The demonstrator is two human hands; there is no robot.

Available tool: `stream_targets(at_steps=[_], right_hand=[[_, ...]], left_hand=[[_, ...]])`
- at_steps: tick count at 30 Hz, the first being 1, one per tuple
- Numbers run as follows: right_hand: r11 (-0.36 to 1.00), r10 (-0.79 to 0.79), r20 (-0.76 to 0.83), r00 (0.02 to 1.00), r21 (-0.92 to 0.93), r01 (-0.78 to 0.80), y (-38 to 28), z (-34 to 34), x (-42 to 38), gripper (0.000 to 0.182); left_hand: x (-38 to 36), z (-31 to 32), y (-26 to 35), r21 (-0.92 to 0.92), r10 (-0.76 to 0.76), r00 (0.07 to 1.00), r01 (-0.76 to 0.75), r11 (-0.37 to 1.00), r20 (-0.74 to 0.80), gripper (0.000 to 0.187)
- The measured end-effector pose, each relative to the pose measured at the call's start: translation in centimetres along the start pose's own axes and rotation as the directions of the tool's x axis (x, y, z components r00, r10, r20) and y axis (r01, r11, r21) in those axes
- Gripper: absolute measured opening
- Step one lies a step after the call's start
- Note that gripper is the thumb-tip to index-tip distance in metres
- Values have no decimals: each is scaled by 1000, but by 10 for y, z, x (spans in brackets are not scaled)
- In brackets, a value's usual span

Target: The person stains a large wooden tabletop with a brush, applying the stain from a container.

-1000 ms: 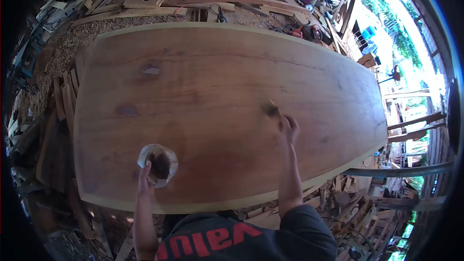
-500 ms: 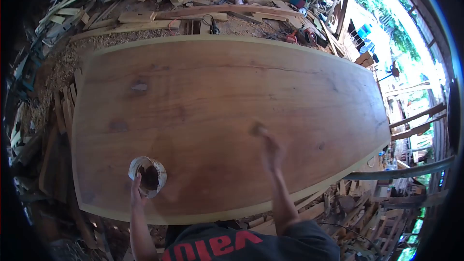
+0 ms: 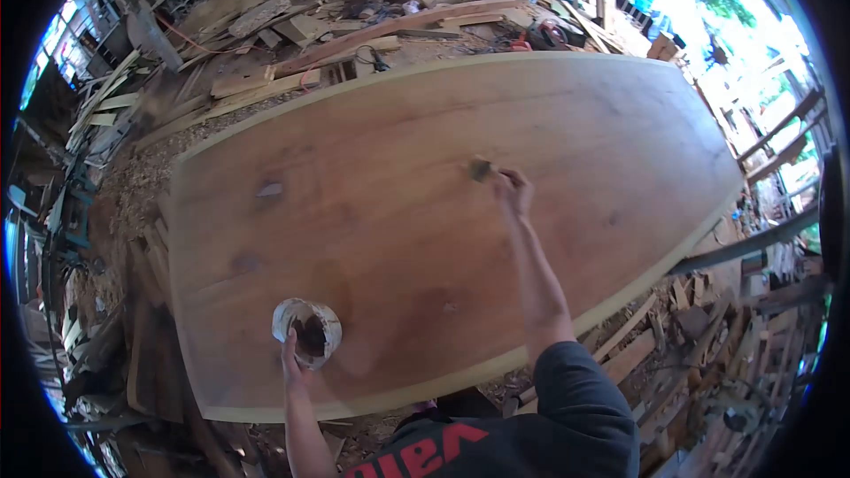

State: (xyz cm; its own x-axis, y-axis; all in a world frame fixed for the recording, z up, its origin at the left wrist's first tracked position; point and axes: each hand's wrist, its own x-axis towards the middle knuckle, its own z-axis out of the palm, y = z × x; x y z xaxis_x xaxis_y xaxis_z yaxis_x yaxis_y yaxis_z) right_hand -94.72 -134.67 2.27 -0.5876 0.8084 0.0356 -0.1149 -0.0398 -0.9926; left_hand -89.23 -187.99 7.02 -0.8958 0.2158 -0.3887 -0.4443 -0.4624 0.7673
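A white tub (image 3: 333, 327), smeared inside and with dark brown stuff in it, is gripped at its near wall by my left hand (image 3: 295, 361), the thumb over the rim. It sits over the near left part of a wide wooden panel (image 3: 416, 248). My right hand (image 3: 514, 190) is closed round the handle of a paintbrush (image 3: 481, 168). The dark bristles point left, against the brown face of the panel beyond its middle. A slightly blurred outline surrounds the brush head.
Pale edging (image 3: 425, 396) runs round the panel. Wood offcuts (image 3: 305, 28) and shavings litter the ground beyond it. A dark curved bar (image 3: 744, 248) reaches in at the right, and more scrap wood (image 3: 629, 350) lies at the near right.
My right hand has swept the brush away from me across the panel. The view has turned and shifted, so the panel appears tilted; my left hand still holds the tub.
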Motion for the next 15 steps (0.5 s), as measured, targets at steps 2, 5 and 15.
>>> stream_targets(at_steps=[2, 5, 15], right_hand=[[997, -49, -112, 992, -65, 42, -21, -95, -34, 13], [981, -10, -396, 918, -183, -69, -46, -227, -111, 10], [971, -23, 57, 998, -235, 36, -118, -172, -347, 24]], left_hand=[[3, -11, -3, -50, -46, 997, 49, 998, 59, 58], [3, -10, -4, 11, -66, 997, 65, 998, 33, 61], [13, 18, -50, 177, 89, 992, -105, 979, 93, 59]])
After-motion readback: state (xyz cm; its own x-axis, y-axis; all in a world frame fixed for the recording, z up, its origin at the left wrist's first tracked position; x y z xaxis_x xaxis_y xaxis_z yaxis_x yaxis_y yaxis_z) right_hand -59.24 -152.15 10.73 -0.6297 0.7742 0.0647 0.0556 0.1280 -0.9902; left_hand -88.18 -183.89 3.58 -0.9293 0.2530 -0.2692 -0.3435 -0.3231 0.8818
